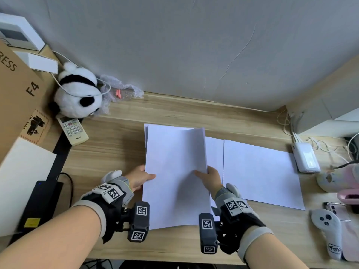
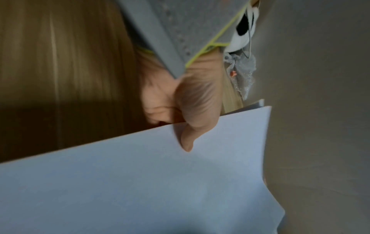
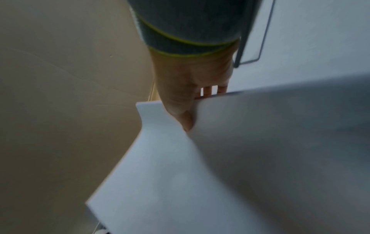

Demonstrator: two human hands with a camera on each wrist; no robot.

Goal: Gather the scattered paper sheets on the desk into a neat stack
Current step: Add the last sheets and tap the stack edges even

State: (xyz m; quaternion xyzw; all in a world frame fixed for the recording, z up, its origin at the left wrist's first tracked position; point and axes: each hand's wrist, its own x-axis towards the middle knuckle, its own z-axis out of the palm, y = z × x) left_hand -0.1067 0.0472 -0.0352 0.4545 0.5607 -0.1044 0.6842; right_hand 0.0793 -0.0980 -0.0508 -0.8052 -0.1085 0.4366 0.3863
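A bundle of white paper sheets (image 1: 174, 171) is lifted off the wooden desk (image 1: 120, 152) at its middle, bowed slightly. My left hand (image 1: 140, 178) pinches its left edge, thumb on top (image 2: 192, 126) of the paper (image 2: 140, 182). My right hand (image 1: 208, 176) pinches the right edge, thumb (image 3: 184, 114) on top and fingers underneath the sheets (image 3: 220, 174). Another white sheet (image 1: 260, 171) lies flat on the desk to the right, with one more sheet (image 1: 214, 152) partly showing beside the bundle.
A panda plush (image 1: 77, 92), a remote control (image 1: 72, 131) and a cardboard box (image 1: 21, 90) sit at the left. A black power brick (image 1: 38, 206) lies at the front left. A white charger (image 1: 306, 157), cables, a grey controller (image 1: 328, 230) and pink items crowd the right.
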